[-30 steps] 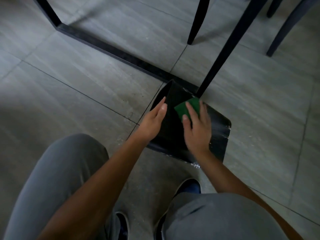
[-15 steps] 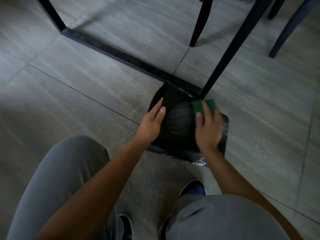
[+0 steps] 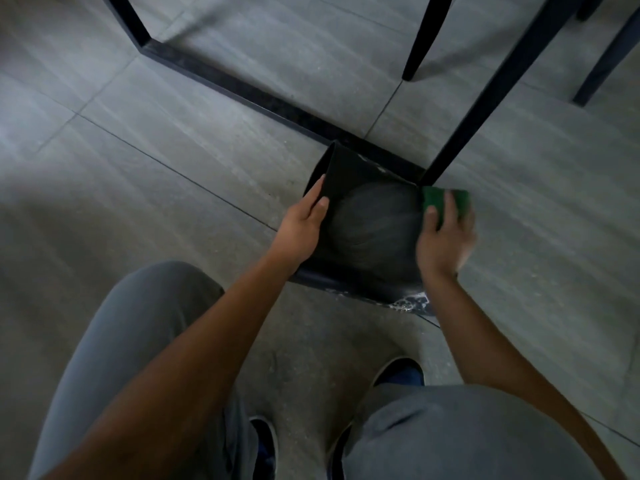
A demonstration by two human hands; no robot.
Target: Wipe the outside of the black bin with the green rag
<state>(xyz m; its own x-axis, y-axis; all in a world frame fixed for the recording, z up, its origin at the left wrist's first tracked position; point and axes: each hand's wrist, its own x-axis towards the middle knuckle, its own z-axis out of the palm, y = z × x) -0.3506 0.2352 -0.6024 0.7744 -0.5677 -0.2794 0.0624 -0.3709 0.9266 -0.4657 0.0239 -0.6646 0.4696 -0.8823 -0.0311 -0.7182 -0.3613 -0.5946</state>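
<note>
The black bin (image 3: 349,168) stands on the grey tiled floor in front of my knees, its square mouth facing up and a dark round shape visible inside. My left hand (image 3: 304,221) grips the bin's left rim, thumb inside and fingers on the outer wall. My right hand (image 3: 445,237) presses the green rag (image 3: 433,197) against the bin's right side near the top rim; the hand is motion-blurred. White smears mark the bin's near right corner.
A black metal table frame (image 3: 242,90) runs along the floor just behind the bin, and its slanted leg (image 3: 485,98) comes down at the bin's far right corner. Chair legs (image 3: 424,36) stand further back. My knees and shoes fill the bottom.
My right hand has slid the green rag rightward, from the bin's near face over to its right side. The bin has tipped so its mouth shows. My left hand stayed on the left rim.
</note>
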